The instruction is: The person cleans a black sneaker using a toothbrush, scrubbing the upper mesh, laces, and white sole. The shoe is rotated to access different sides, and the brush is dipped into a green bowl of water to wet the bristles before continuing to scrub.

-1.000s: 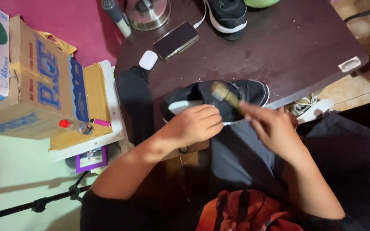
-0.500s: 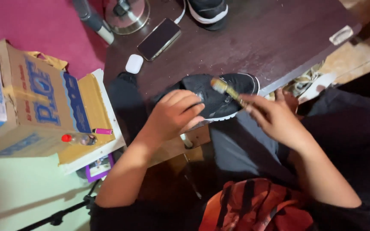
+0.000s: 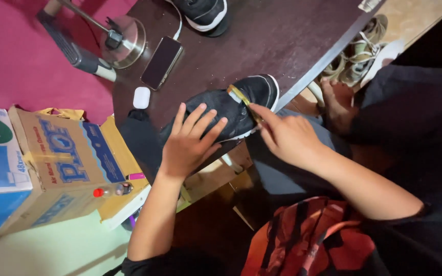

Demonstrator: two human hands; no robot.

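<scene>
Shoe (image 3: 231, 110) — black with a white sole edge — lies on its side at the near edge of the dark table (image 3: 292, 36), toe toward the right corner. Left hand (image 3: 188, 143) is flat on top of it, palm down, fingers spread and pointing up-right across the upper, pinning it; no curl, not gripping anything. Left forearm runs straight down from the wrist to the bottom of the view. Right hand (image 3: 287, 135) comes in from the right, fingers pinched around the handle of a small brush (image 3: 241, 97); brush head sits against the shoe's upper near the toe. Right forearm angles down-right, elbow bent near the person's lap. Second black shoe (image 3: 203, 13) at the table's far edge, well apart. Phone (image 3: 161, 62) and a white earbud case (image 3: 141, 97) lie left of the shoe, the case close to the heel end. Cardboard box (image 3: 57, 163) stands on the floor left of the table, a small bottle (image 3: 111, 190) with a red cap just beside it. Red backpack (image 3: 308, 240) sits on the lap, below both arms.
</scene>
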